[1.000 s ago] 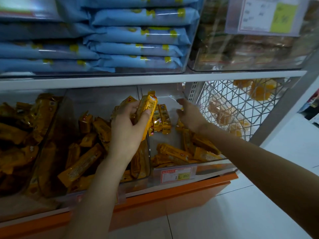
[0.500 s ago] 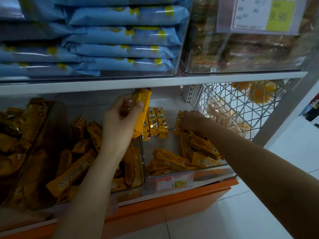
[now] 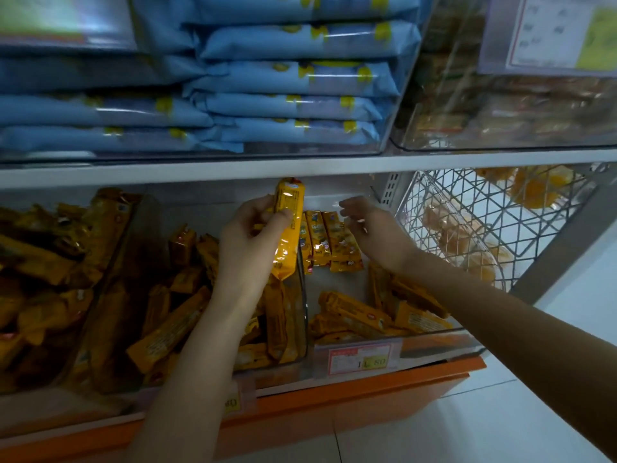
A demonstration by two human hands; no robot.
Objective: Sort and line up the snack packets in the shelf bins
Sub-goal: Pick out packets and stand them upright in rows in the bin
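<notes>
My left hand [image 3: 248, 242] grips a yellow snack packet [image 3: 287, 228], held upright above the wall between two clear bins. My right hand [image 3: 370, 228] hovers with fingers apart and nothing in it over the back of the right clear bin [image 3: 434, 342]. A short row of yellow packets [image 3: 329, 242] lies lined up at that bin's back, between my hands. More yellow packets [image 3: 374, 315] lie jumbled at its front. The middle bin [image 3: 293, 349] holds a loose heap of the same packets [image 3: 167, 329].
Another bin of dark orange packets [image 3: 43, 262] is at far left. A white wire basket [image 3: 484, 228] with wrapped buns stands right of my right hand. Blue packets [image 3: 293, 78] are stacked on the shelf above. A price tag [image 3: 362, 360] hangs below the right bin.
My right hand has lifted off the packets in the right bin and opened. My left hand still holds the yellow packet, now slightly higher and nearer the right bin.
</notes>
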